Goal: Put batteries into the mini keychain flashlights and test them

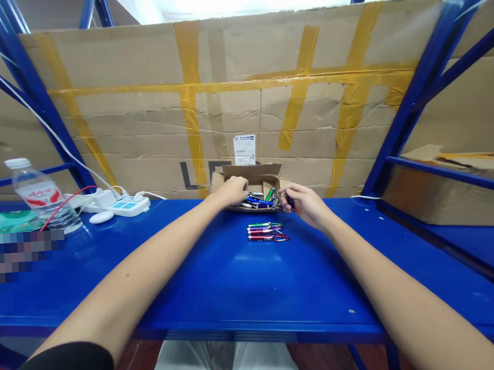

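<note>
A small open cardboard box (pixel 252 172) stands against the back of the table, filled with loose metal keychain flashlights (pixel 259 201) in silver, blue and green. My left hand (pixel 233 190) is at the box's left side, fingers curled down over its inside; whatever they grip is hidden. Just off the right end of the box, my right hand (pixel 304 202) is closed around a small dark thing (pixel 290 203) that looks like another keychain flashlight. In front of the box lie several keychain flashlights (pixel 261 238) in a stacked row, green, purple and red, clips pointing right.
On the left, a water bottle (pixel 42 194) stands near a white power strip (pixel 129 205), a white oval item (pixel 101 217) and a green packet (pixel 10 222). Taped cardboard (pixel 142 119) backs the blue table (pixel 236 286). Another carton (pixel 456 189) sits right, behind blue rails.
</note>
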`<state>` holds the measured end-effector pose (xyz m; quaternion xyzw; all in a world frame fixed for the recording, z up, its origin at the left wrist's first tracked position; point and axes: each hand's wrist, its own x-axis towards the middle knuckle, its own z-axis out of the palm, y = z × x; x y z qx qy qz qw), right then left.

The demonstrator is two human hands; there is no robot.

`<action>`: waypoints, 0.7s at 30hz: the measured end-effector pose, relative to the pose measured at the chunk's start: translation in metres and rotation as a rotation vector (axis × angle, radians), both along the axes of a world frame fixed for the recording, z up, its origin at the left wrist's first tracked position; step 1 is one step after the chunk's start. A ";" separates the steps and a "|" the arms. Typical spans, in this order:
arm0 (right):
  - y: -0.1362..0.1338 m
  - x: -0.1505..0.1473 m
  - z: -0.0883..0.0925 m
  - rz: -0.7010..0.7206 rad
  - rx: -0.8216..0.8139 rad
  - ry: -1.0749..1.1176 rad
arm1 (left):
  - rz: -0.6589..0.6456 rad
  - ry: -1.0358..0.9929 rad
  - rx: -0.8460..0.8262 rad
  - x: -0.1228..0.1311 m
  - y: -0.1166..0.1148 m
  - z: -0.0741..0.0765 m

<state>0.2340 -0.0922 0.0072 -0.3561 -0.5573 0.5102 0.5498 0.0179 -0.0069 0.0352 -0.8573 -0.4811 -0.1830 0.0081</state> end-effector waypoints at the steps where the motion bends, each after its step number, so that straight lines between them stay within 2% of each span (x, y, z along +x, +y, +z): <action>1: 0.003 0.005 0.000 -0.027 -0.016 0.016 | 0.011 0.074 0.014 0.006 0.005 -0.002; 4: 0.009 0.013 -0.002 -0.097 -0.046 0.038 | 0.046 0.250 0.061 0.022 0.010 -0.006; 7: 0.013 0.015 -0.005 -0.147 -0.069 0.004 | 0.061 0.332 0.112 0.040 0.007 -0.004; 10: 0.016 0.015 -0.006 -0.176 -0.079 -0.064 | 0.026 0.338 0.152 0.057 0.007 0.000; 14: 0.020 0.013 -0.007 -0.187 -0.064 -0.138 | -0.023 0.258 0.136 0.070 0.019 0.004; 16: 0.021 0.013 -0.007 -0.191 -0.056 -0.167 | -0.092 0.209 0.113 0.071 0.028 0.005; 21: 0.020 0.015 -0.004 -0.218 -0.037 -0.229 | -0.386 0.138 0.168 0.077 0.043 0.005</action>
